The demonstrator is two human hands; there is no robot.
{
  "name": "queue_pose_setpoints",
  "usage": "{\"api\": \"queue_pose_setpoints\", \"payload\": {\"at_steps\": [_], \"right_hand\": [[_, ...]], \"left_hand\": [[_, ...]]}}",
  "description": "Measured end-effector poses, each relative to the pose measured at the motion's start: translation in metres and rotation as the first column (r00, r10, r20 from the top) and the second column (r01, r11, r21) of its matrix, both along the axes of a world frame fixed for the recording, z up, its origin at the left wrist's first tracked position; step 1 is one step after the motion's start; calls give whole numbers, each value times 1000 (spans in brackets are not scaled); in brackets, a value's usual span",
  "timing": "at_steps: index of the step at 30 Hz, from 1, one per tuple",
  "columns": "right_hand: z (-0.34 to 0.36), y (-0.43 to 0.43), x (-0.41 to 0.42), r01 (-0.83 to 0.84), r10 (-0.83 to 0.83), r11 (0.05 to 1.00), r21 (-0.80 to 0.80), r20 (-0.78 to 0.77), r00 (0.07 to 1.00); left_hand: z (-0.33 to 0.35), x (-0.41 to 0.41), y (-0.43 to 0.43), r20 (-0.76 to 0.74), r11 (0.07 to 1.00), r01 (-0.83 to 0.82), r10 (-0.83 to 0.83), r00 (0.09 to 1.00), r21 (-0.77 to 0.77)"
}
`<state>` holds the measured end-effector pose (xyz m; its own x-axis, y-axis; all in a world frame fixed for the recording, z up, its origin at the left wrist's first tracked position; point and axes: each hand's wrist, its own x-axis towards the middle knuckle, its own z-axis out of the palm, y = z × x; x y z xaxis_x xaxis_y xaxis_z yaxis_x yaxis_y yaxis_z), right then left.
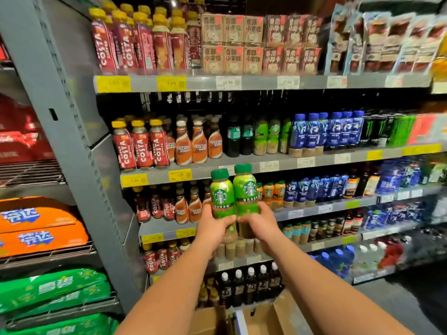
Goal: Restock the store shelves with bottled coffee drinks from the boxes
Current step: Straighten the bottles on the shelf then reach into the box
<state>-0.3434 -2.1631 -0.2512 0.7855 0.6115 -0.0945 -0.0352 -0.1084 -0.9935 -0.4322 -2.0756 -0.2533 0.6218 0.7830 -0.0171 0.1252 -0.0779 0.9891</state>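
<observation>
- Your left hand [215, 228] curls its fingers round the lower half of one green-capped coffee bottle [220, 197], and your right hand [257, 226] grips a second bottle [245, 189] the same way. Both bottles stand upright, just beside each other, in the air before the shelves and above the open cardboard box [262, 315].
- You hold each bottle low, so one could tip or slip on a long reach.
- The matching green row [273, 135] sits one shelf higher. If you lift both together, a cap could catch the shelf edge [266, 165].
- A careless push could topple the dark bottles [233, 139] beside that row.
</observation>
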Motion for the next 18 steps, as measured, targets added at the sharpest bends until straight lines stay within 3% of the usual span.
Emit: {"api": "queue_pose_setpoints", "payload": {"at_steps": [7,18], "right_hand": [[29,-20,89,6,-7,1000,9,94,996],[43,5,202,-9,7,999,31,86,996]], "left_hand": [[28,86,-26,-11,997,-40,41,999,72],[46,190,-1,21,998,-47,46,999,46]]}}
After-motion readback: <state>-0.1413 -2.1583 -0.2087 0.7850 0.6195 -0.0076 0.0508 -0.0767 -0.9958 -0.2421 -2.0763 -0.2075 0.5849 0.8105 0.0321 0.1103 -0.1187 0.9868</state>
